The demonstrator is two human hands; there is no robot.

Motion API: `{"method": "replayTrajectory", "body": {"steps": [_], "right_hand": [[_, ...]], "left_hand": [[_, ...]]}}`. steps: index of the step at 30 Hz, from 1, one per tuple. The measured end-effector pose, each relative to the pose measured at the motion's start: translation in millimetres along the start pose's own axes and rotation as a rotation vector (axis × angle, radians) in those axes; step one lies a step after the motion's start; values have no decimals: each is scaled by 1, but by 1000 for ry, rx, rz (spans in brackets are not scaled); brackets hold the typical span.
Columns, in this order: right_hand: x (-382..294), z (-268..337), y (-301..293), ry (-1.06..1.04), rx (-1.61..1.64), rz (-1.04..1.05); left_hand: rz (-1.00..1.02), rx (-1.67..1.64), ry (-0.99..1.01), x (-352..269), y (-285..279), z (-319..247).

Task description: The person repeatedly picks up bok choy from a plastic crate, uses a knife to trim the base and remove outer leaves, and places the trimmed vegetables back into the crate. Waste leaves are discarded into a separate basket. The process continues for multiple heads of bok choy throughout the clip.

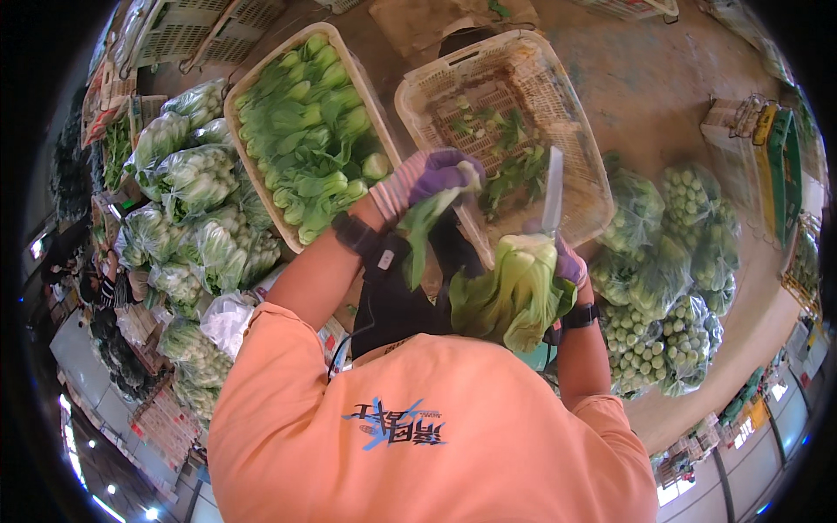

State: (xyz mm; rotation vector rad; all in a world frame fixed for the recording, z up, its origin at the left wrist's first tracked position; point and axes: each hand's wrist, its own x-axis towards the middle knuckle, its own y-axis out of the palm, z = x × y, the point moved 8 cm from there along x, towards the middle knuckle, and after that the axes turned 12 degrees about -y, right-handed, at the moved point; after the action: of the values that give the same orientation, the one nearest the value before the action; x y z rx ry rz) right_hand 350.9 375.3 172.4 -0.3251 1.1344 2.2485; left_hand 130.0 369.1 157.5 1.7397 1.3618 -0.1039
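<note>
In a purple glove with a striped cuff, my left hand [448,175] pinches a loose bok choy leaf [424,225] by its pale stalk. The leaf hangs down above my dark trousers, near the full crate. My right hand [569,263], also in a purple glove, grips a knife [554,186] whose pale, slightly blurred blade points up and away from me. A large bok choy head [516,287] rests against that same hand, cut base upward and leaves towards my body. The fingers behind it are partly hidden.
Bok choy fills the left plastic crate [232,114]. Leaf trimmings [516,167] lie in the right plastic crate [575,108]. Bagged vegetables are piled at left [203,176] and at right [660,294]. Stacked crates [762,150] stand far right. A person [114,281] is at far left.
</note>
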Motion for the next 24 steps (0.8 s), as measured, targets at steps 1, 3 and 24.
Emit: {"method": "replayTrajectory", "body": {"steps": [1, 3, 24], "right_hand": [[-4, 2, 0, -34, 158, -38], [-7, 1, -10, -37, 311, -229], [27, 40, 3, -379, -427, -474]], "left_hand": [[-16, 45, 8, 7, 2, 6], [-55, 135, 31, 23, 14, 21], [90, -266, -35, 13, 55, 52]]}}
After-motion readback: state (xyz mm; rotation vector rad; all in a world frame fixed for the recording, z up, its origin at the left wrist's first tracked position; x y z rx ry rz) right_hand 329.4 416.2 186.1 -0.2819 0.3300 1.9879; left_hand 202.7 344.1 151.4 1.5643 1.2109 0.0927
